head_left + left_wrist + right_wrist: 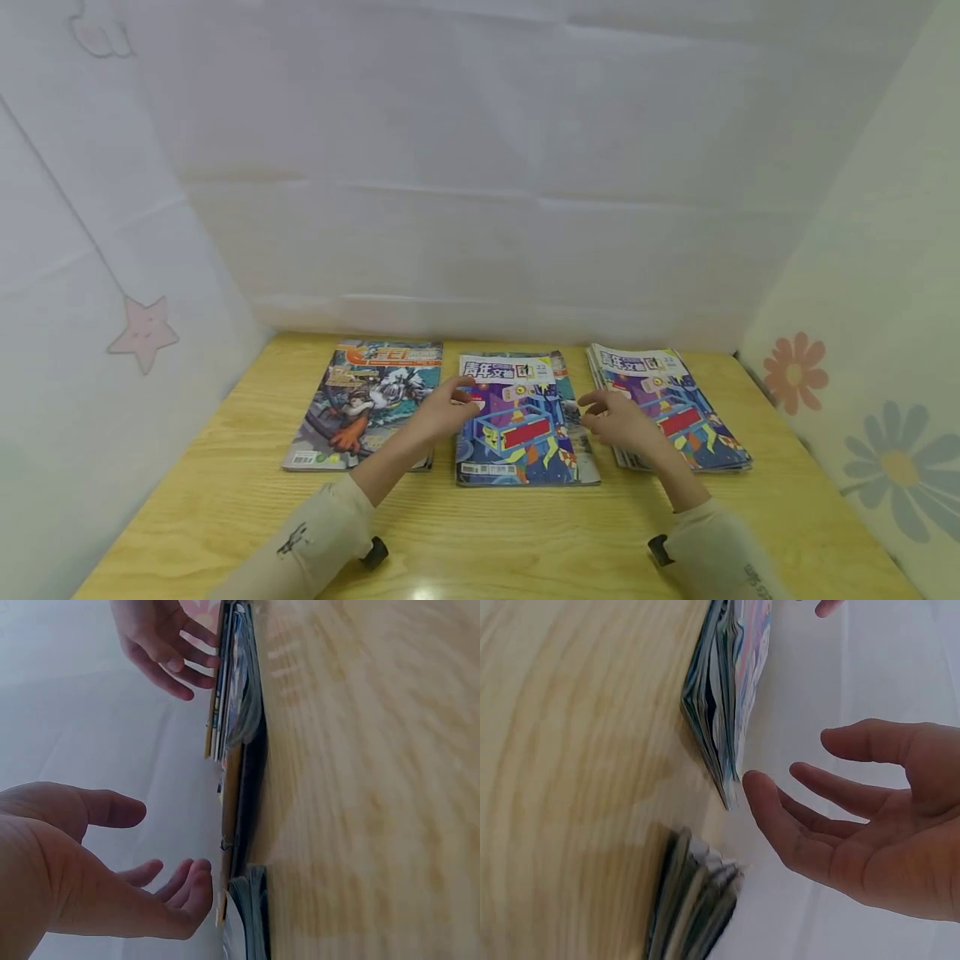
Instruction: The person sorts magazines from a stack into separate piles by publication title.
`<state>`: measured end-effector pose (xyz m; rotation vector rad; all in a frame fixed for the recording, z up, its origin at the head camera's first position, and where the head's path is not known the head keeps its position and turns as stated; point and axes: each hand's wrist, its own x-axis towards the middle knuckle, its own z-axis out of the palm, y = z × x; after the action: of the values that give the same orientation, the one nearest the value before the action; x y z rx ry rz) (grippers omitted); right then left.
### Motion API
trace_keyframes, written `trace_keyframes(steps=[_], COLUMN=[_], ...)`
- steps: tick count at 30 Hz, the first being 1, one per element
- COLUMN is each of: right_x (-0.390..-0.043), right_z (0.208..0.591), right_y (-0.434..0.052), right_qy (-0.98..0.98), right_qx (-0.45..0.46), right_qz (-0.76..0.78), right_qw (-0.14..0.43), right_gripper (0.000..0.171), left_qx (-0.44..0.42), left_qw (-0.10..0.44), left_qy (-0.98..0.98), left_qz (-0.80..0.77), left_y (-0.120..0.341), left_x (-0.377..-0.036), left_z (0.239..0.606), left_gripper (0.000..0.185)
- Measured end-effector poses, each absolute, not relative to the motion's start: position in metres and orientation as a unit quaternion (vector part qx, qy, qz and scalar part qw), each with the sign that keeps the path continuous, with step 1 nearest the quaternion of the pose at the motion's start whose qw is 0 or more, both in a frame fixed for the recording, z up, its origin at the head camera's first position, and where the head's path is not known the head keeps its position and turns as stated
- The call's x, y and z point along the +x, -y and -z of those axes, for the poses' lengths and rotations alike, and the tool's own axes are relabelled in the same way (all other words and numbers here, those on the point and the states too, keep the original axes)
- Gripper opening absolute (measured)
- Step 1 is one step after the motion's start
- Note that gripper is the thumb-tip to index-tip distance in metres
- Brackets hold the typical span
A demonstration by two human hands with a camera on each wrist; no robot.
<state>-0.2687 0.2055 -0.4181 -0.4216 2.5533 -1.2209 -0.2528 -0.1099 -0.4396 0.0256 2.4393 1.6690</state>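
**A:** Both hands are over the table, and the left hand (442,414) sits at the left edge of the middle magazine (521,421), fingers loosely spread, thumb apart from them.

**B:** Gripping it?

**A:** No, nothing is pinched. The left wrist view shows the fingertips (196,879) gently curved and just short of the magazine's edge; contact cannot be told. The right hand (618,423) mirrors it on the other side, palm turned inward, fingers relaxed and parted, close beside the right edge.

**B:** So the magazine lies between the two hands?

**A:** Exactly, flat on the wooden table (225,492), cover up, blue and purple artwork.

**B:** And further out?

**A:** Beyond the right hand, a fanned stack of magazines (671,408) with the same cover. Beyond the left hand, a comic-style magazine (367,400). White sheeting (480,167) stands behind all three.
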Motion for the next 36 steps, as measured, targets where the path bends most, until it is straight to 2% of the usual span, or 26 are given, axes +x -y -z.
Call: trace_keyframes(steps=[8,14,19,23,26,32,36], right_x=[-0.271,-0.272,-0.275,-0.277,-0.278,-0.278,-0.279], right_z=[0.433,0.439,0.441,0.443,0.445,0.445,0.446], right_y=[-0.191,-0.184,-0.183,-0.184,-0.185,-0.185,-0.186], right_qy=[-0.871,-0.871,-0.857,-0.842,-0.836,-0.835,-0.829], right_qx=[-0.082,-0.060,-0.054,-0.057,-0.053,-0.045,-0.045], right_qz=[0.443,0.445,0.469,0.491,0.502,0.504,0.514], right_qw=[0.194,0.202,0.206,0.214,0.217,0.215,0.215], right_gripper=[0.044,0.045,0.046,0.049,0.048,0.045,0.045], left_qx=[-0.025,-0.035,-0.053,-0.063,-0.064,-0.038,-0.025], left_qw=[0.123,0.144,0.140,0.143,0.170,0.263,0.265], left_qy=[-0.789,-0.765,-0.740,-0.692,-0.651,-0.599,-0.578], left_qz=[-0.601,-0.627,-0.655,-0.704,-0.737,-0.755,-0.772], left_y=[0.118,0.124,0.128,0.131,0.131,0.129,0.129], left_x=[-0.254,-0.257,-0.260,-0.264,-0.267,-0.268,-0.267], left_z=[0.446,0.450,0.450,0.454,0.459,0.467,0.468], left_gripper=[0.067,0.065,0.063,0.068,0.072,0.075,0.083])
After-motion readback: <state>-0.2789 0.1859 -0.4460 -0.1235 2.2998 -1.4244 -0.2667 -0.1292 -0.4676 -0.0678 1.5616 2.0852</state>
